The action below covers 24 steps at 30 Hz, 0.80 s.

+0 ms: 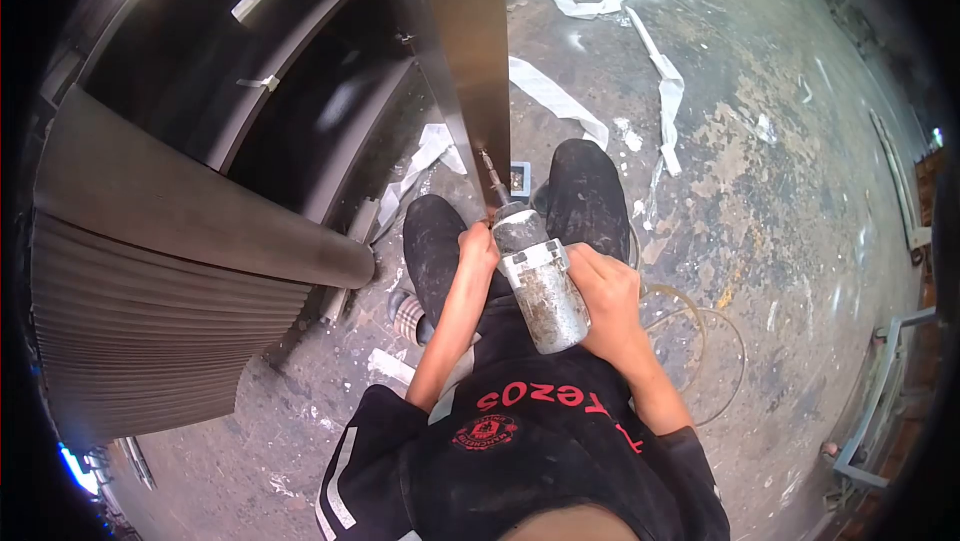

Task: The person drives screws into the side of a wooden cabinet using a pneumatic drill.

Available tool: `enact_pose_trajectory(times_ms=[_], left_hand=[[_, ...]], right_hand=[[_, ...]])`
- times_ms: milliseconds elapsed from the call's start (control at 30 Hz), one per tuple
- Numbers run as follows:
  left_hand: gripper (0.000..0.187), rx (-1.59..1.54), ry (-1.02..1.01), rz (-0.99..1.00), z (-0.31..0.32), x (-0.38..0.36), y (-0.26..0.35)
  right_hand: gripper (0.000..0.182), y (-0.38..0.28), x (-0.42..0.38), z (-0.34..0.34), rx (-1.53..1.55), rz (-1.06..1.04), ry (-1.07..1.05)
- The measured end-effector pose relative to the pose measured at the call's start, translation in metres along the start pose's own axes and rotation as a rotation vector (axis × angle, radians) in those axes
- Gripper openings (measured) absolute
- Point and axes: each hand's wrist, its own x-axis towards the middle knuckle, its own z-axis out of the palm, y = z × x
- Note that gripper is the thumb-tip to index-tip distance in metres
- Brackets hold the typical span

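A worn, grey power tool lies at the centre of the view, its thin bit pointing up and away against a brown metal post. My right hand is closed round the tool's right side. At the post's lower edge, beside the front of the tool, is my left hand, its fingers bent together; what they hold, if anything, is hidden. The post stands upright between my knees.
A dark panel with curved ribs and a ridged grey sheet fills the left side. White strips lie on the stained floor. A small box is behind the post; a looped hose lies right, near a metal frame.
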Motion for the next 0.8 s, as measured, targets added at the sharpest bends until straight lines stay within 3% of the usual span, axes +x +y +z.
enact_pose_trajectory(times_ms=[433,800], left_hand=[[0.014,-0.032,0.036,-0.033,0.0,0.001,0.0],[0.016,-0.15,-0.02,-0.108,0.008,-0.003,0.012]], right_hand=[[0.046,0.004,0.0,0.005,0.001,-0.033,0.013],[0.069,0.012,-0.003,0.003,0.07,0.003,-0.02]])
